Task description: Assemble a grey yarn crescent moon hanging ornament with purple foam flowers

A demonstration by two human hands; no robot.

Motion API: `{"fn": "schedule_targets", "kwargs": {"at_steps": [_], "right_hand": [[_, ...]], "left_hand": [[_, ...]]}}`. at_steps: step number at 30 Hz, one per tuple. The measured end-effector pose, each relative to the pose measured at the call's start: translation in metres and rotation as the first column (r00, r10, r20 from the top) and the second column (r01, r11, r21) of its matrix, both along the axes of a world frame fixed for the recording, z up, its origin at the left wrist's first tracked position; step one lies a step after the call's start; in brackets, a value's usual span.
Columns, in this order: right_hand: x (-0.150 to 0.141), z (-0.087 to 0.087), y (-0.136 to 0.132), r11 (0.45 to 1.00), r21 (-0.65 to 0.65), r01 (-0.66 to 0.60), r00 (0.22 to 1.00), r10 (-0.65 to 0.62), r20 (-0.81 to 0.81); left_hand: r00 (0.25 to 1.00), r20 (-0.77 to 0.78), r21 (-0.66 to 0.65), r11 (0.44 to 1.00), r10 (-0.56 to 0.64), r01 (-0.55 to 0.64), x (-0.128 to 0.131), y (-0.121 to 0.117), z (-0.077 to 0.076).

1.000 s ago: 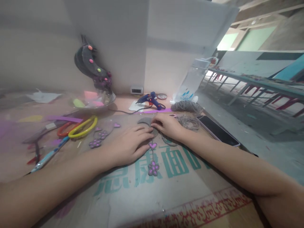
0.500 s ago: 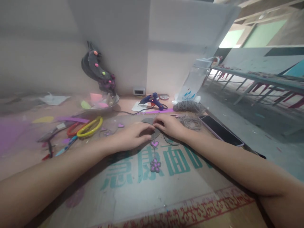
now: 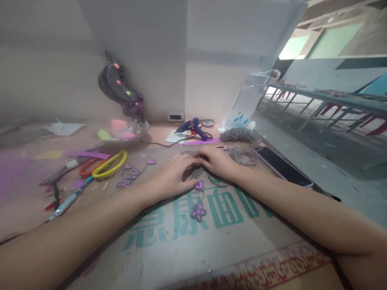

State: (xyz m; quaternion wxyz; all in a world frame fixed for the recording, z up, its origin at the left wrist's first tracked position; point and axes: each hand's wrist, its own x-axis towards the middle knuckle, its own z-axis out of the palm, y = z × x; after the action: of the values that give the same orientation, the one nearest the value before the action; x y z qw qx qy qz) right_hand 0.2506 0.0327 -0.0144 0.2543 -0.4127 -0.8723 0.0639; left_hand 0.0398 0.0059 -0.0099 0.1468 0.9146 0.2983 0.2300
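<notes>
My left hand (image 3: pixel 178 175) reaches over the cardboard. Its fingertips meet those of my right hand, while its thumb stands apart beside a purple heart with a grey edge (image 3: pixel 199 185). My right hand (image 3: pixel 215 161) is closed, fingers curled down at a flat grey round piece (image 3: pixel 197 172); what its fingertips pinch is hidden. From there a thin grey strand runs down through the heart to a purple-and-grey flower (image 3: pixel 198 212), which lies on the cardboard. Another grey strand loop (image 3: pixel 219 183) lies under my right wrist.
Yellow-handled scissors (image 3: pixel 110 165), a blue pen (image 3: pixel 71 199) and more flower and heart trims (image 3: pixel 133 173) lie left. Behind are a blue glue gun (image 3: pixel 195 129), a bowl (image 3: pixel 142 135) and a small display (image 3: pixel 175 116). Grey yarn (image 3: pixel 238 136), a bottle (image 3: pixel 246 100) and a phone (image 3: pixel 282 166) stand right.
My left hand has moved slightly right, its fingertips now against my right hand and its thumb by the heart. The strand below has bent; my right hand stays nearly still.
</notes>
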Motion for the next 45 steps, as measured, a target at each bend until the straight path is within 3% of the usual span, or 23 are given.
{"fn": "schedule_targets", "kwargs": {"at_steps": [10, 16, 28, 34, 42, 45], "right_hand": [[0.001, -0.001, 0.001, 0.999, 0.033, -0.016, 1.000, 0.015, 0.027], [0.004, -0.005, 0.004, 0.998, 0.048, -0.032, 0.999, 0.032, -0.012], [0.002, -0.004, 0.002, 0.992, 0.106, -0.071, 0.997, 0.066, 0.050], [0.002, -0.005, 0.003, 0.995, 0.079, -0.054, 0.998, 0.050, 0.047], [0.003, -0.001, -0.003, 0.993, 0.091, -0.076, 0.997, 0.073, 0.040], [0.003, -0.001, -0.004, 0.995, 0.081, -0.062, 0.997, 0.059, 0.045]], "left_hand": [[0.995, 0.041, -0.042, 0.995, 0.088, -0.086, 0.003, -0.004, 0.004], [0.982, 0.044, 0.056, 0.981, 0.185, -0.188, 0.003, 0.003, 0.000], [0.994, -0.083, 0.178, 0.982, 0.075, -0.059, 0.001, 0.000, 0.003], [0.993, -0.092, 0.152, 0.986, 0.077, -0.062, 0.003, -0.003, 0.003], [0.988, -0.152, 0.131, 0.991, -0.001, 0.021, 0.002, -0.007, 0.006], [0.993, -0.119, 0.170, 0.985, 0.024, -0.003, 0.001, -0.005, 0.007]]}}
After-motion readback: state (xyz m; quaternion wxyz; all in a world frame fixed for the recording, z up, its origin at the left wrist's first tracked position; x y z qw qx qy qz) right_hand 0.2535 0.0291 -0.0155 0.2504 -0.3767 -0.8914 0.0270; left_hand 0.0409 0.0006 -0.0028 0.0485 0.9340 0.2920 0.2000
